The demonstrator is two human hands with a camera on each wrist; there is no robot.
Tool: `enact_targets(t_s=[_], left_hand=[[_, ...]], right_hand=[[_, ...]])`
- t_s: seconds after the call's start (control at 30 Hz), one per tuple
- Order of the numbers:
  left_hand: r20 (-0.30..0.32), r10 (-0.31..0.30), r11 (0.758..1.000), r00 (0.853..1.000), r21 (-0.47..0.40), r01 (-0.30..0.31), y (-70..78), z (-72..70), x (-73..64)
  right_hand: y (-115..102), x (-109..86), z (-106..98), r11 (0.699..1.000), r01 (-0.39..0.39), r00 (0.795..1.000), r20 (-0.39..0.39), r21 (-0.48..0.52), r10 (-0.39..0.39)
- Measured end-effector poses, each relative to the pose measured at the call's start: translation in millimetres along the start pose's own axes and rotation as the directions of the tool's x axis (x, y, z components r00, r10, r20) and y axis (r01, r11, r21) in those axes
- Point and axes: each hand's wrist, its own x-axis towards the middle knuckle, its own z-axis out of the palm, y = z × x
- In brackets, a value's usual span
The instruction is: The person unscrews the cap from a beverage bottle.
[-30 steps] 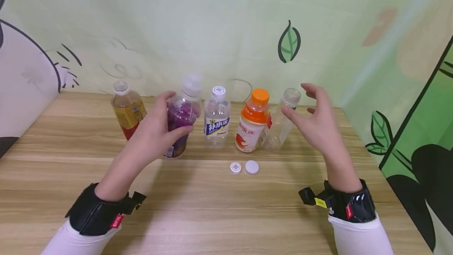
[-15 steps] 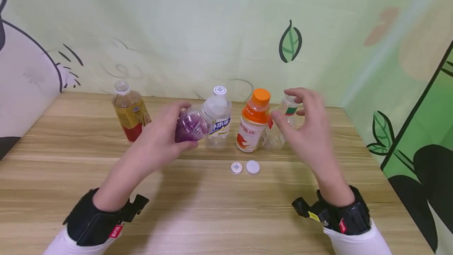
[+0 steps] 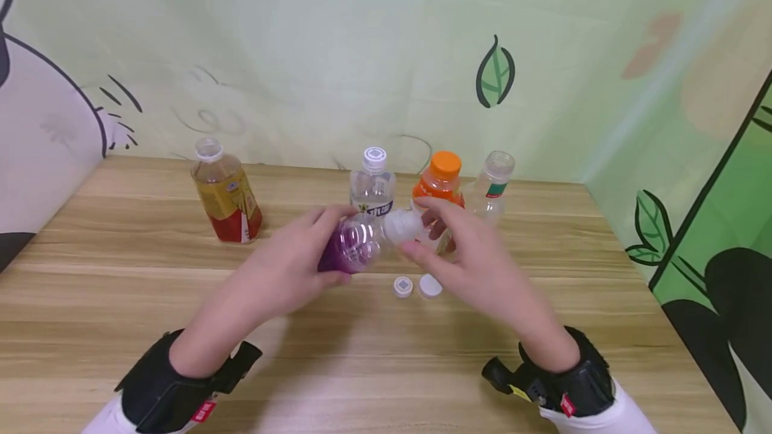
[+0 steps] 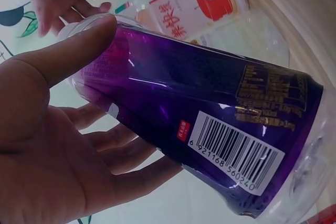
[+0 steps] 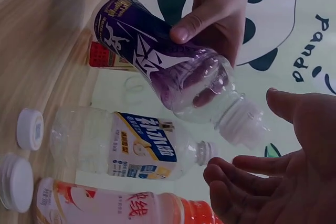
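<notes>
My left hand (image 3: 280, 266) grips a clear bottle with a purple label (image 3: 356, 246) round its body, above the table. The bottle tilts over to the right, and its whitish translucent cap (image 5: 244, 121) points toward my right hand (image 3: 473, 263). In the right wrist view, the thumb and fingers of that hand are spread on either side of the cap, with a gap showing between them and it. The left wrist view shows the barcode side of the purple label, with the left thumb across the bottle's upper part.
Behind the hands stand a clear bottle with a white cap (image 3: 374, 179), an orange-capped bottle (image 3: 445, 167) and an uncapped clear bottle (image 3: 497, 183). An uncapped bottle with a yellow and red label (image 3: 226, 199) stands left. Two white caps (image 3: 403, 286) lie on the table (image 3: 374, 367).
My left hand has tipped the purple-labelled bottle from upright to nearly sideways and brought it right and nearer. My right hand has moved left, from the uncapped clear bottle to the tilted bottle's cap.
</notes>
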Motion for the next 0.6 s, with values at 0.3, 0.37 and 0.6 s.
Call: enact_targets(t_s=[0.3, 0.37, 0.6], left_hand=[[0.024, 0.061, 0.998, 0.998, 0.031, -0.062, 4.5, 7.8, -1.9], [0.019, 0.071, 0.997, 0.997, 0.033, -0.072, 3.9, 8.8, -2.0], [0.023, 0.078, 0.996, 0.997, 0.034, -0.078, 0.0, 12.0, -0.7]], right_hand=[[-0.3, 0.3, 11.8, 0.999, -0.012, 0.998, 0.067, 0.039, 0.010], [-0.3, 0.2, 12.3, 0.999, -0.016, 0.998, 0.066, 0.033, 0.014], [-0.2, 0.3, 13.1, 0.999, -0.025, 0.998, 0.060, 0.020, 0.023]])
